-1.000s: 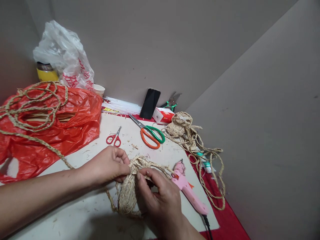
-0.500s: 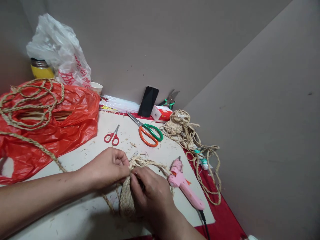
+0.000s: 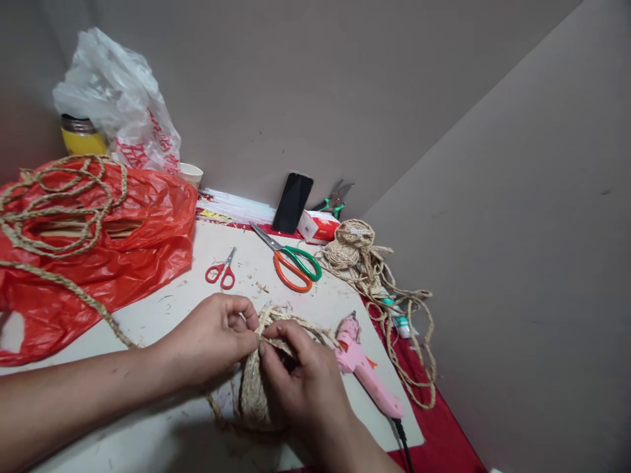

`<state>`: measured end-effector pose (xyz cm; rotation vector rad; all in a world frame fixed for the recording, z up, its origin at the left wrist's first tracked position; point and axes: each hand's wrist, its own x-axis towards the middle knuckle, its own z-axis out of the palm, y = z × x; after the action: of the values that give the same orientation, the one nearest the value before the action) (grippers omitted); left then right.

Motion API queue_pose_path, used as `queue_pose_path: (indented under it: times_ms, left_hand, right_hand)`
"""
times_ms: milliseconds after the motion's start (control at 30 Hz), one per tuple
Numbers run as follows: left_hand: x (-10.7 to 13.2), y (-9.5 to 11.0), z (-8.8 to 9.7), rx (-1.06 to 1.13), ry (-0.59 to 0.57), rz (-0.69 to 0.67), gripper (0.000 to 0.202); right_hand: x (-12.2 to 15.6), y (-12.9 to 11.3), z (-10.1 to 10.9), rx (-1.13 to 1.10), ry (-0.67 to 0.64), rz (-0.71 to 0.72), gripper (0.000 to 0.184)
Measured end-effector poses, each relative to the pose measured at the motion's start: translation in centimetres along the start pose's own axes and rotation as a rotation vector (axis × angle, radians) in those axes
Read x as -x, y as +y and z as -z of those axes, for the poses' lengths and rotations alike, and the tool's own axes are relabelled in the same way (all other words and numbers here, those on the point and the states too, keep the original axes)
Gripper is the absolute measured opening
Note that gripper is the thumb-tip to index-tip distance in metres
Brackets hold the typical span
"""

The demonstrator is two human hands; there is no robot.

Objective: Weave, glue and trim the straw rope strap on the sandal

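Note:
A coiled piece of braided straw rope [image 3: 254, 391] stands between my hands over the white board [image 3: 162, 302]. At its upper edge my left hand [image 3: 224, 332] is closed, thumb and forefinger pinched on the straw. Just opposite, my right hand [image 3: 300, 364] holds the same edge with thumb and forefinger, its thumb close to my left fingertips. Strands of the braid loop out behind my right fingers. The lower right part of the coil is hidden by my right hand. To the right lies a pink hot glue gun [image 3: 367, 374], nozzle pointing away.
Small red-handled scissors [image 3: 224, 270] and larger orange-and-green scissors [image 3: 293, 263] lie beyond my hands. A red plastic bag [image 3: 158, 230] with braided rope [image 3: 106, 197] is at left. More straw braid [image 3: 357, 249], a phone [image 3: 292, 202] and pruning shears [image 3: 338, 197] are at the back.
My right forefinger has lifted and opened slightly away from the thumb at the coil's edge. The coil has tilted a little, and more of its side shows. My left hand stays nearly in place.

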<state>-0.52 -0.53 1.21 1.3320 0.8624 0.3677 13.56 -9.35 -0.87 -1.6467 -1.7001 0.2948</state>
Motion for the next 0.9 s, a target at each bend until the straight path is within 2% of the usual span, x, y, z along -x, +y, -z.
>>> queue_pose_path:
  times_ms: [100,400,500,667,767,900]
  left_hand:
    - [0.0,-0.2,-0.2,-0.015,0.015,-0.002,0.012]
    - [0.5,-0.1,-1.1,-0.066,0.054,-0.06,0.004]
    - [0.5,-0.2,-1.1,-0.057,0.063,-0.082,0.005]
    - [0.1,-0.5,-0.9,-0.015,0.055,-0.055,0.01]
    - [-0.1,-0.5,-0.7,-0.017,0.068,-0.089,0.014]
    - [-0.2,-0.8,-0.6,-0.034,0.083,-0.137,0.011]
  right_hand:
    - [-0.1,0.1,0.4,0.03,-0.019,0.036,0.013]
    - [0.3,0.4,-0.1,0.286,0.097,0.292,0.017]
    - [0.3,0.4,-0.3,0.221,0.142,0.224,0.013]
    - [0.1,0.2,0.3,-0.011,0.054,-0.015,0.01]
    - [0.1,0.6,0.6,0.007,0.027,-0.042,0.014]
    - [0.0,1.3,0.3,0.053,-0.003,0.026,0.009]
